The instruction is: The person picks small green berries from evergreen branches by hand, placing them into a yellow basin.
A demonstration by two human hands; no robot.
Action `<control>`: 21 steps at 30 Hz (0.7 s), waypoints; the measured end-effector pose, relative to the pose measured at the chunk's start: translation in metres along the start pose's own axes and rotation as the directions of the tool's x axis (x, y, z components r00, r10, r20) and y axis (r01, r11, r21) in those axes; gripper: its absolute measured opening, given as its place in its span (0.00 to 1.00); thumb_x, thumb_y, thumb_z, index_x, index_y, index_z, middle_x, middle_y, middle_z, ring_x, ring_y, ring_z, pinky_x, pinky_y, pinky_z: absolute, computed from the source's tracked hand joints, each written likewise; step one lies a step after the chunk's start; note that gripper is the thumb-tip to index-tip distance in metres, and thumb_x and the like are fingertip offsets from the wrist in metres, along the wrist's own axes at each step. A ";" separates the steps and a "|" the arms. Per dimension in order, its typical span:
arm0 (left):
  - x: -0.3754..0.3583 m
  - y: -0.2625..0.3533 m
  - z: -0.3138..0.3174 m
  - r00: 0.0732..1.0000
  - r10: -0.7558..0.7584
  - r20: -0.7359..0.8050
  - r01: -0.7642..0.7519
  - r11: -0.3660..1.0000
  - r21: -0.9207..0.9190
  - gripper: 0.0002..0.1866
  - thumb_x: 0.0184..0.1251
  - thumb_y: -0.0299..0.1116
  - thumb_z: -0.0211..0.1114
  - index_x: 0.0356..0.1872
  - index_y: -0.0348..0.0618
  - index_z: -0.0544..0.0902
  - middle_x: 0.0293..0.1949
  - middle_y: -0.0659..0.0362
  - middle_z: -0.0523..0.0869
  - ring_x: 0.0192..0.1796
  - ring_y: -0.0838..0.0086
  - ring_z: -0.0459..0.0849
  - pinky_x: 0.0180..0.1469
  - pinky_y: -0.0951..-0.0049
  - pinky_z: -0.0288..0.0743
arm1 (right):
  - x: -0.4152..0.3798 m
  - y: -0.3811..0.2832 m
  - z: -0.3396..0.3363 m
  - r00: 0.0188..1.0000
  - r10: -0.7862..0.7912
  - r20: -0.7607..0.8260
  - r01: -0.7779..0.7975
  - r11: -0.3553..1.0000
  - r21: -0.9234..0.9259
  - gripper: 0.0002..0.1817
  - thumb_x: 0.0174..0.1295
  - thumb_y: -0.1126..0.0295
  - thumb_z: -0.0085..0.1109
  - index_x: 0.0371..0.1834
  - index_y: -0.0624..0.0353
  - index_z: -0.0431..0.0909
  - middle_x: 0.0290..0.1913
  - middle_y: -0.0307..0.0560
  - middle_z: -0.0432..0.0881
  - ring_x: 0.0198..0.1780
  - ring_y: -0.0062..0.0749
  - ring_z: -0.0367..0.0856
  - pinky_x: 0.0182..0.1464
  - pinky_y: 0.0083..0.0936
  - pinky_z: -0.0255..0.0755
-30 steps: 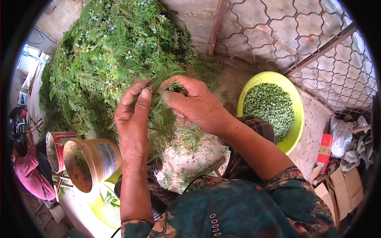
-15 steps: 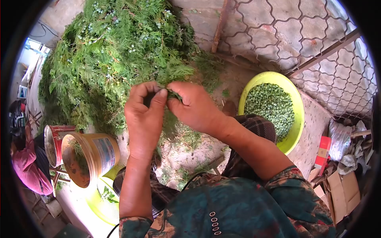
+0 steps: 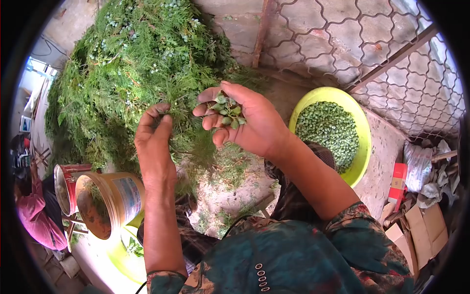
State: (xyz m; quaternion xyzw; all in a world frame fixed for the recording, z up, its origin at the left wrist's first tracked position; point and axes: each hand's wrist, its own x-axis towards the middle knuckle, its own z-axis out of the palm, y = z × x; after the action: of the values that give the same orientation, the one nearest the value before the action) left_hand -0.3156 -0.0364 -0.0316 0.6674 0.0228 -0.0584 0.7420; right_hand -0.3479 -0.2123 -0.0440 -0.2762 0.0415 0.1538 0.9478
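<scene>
Cupping a few small green berries (image 3: pixel 228 110) in its palm, the right hand (image 3: pixel 262 117) is turned upward at the centre of the head view. Its fingers are loosely curled and stand apart from the thumb, so the berries rest there rather than being clamped. To its left, the left hand (image 3: pixel 154 144) has thumb and forefinger close together; feathery green sprigs (image 3: pixel 199 151) hang just beside it, but I cannot tell whether the fingers grip one.

Beyond both hands, a large heap of leafy branches (image 3: pixel 127 63) fills the far left, with pale berries among the foliage. On the right, a yellow-green basin (image 3: pixel 365 142) holds many loose green berries, much like those in the palm. Near left, a tan bucket (image 3: pixel 128 196) tilts beside a red bucket (image 3: pixel 74 171), and another person (image 3: pixel 41 215) in a pink top is at the far-left edge.

Judging by this, the step in hand is gathering berries off the sprigs into the right palm. The next move calls for that palm staying cupped and level, since loose berries could roll out between the parted fingers.
</scene>
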 end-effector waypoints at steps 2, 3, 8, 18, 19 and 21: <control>-0.006 0.004 0.005 0.989 0.109 0.103 -0.113 0.993 0.027 0.08 0.60 0.26 0.62 0.41 0.42 0.79 0.39 0.63 0.76 0.44 0.77 0.72 0.52 0.75 0.64 | -0.001 -0.001 -0.001 1.000 -0.010 0.002 0.010 1.000 0.018 0.21 0.70 0.58 0.37 0.47 0.67 0.71 0.42 0.56 0.77 0.38 0.33 0.80 0.33 0.33 0.78; -0.009 0.001 0.007 0.988 0.110 0.107 -0.114 0.993 0.027 0.08 0.60 0.26 0.62 0.41 0.42 0.79 0.39 0.63 0.76 0.44 0.77 0.72 0.52 0.75 0.64 | -0.002 0.000 -0.001 0.999 -0.027 -0.046 0.028 0.999 0.017 0.20 0.70 0.59 0.37 0.47 0.66 0.71 0.42 0.54 0.78 0.38 0.32 0.79 0.35 0.32 0.78; -0.022 -0.008 0.026 0.834 0.429 0.347 -0.535 0.782 0.320 0.13 0.48 0.26 0.72 0.37 0.45 0.82 0.47 0.54 0.74 0.59 0.62 0.68 0.61 0.66 0.60 | -0.001 0.008 0.000 0.960 -0.097 -0.261 0.099 0.995 -0.006 0.15 0.65 0.63 0.44 0.44 0.63 0.72 0.41 0.50 0.78 0.41 0.37 0.78 0.39 0.35 0.75; -0.019 -0.022 0.027 0.905 0.342 0.252 -0.416 0.832 0.367 0.08 0.48 0.24 0.70 0.32 0.38 0.83 0.43 0.51 0.78 0.48 0.65 0.75 0.60 0.63 0.62 | -0.005 0.027 0.002 0.839 -0.523 0.151 0.342 0.291 -0.894 0.20 0.52 0.80 0.56 0.51 0.66 0.69 0.50 0.50 0.74 0.53 0.34 0.72 0.51 0.29 0.71; -0.017 -0.023 0.024 0.930 0.239 0.279 -0.325 0.889 0.321 0.06 0.50 0.25 0.70 0.30 0.38 0.83 0.40 0.54 0.79 0.45 0.68 0.76 0.59 0.64 0.64 | -0.006 0.027 0.005 0.904 -0.428 -0.006 0.283 0.609 -0.741 0.18 0.56 0.80 0.53 0.51 0.65 0.69 0.51 0.49 0.72 0.54 0.34 0.71 0.51 0.30 0.71; -0.019 -0.018 0.026 0.961 0.139 0.239 -0.198 0.948 0.248 0.05 0.53 0.27 0.69 0.29 0.38 0.82 0.36 0.57 0.80 0.42 0.72 0.76 0.57 0.66 0.66 | -0.004 0.027 0.004 0.921 -0.386 -0.046 0.251 0.681 -0.688 0.15 0.60 0.76 0.50 0.50 0.64 0.69 0.50 0.47 0.72 0.54 0.33 0.70 0.48 0.30 0.72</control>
State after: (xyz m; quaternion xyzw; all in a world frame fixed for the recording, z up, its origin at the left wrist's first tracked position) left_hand -0.3376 -0.0626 -0.0446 0.7512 -0.1244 -0.0699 0.6445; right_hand -0.3598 -0.1899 -0.0536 -0.6142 0.0235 -0.0363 0.7879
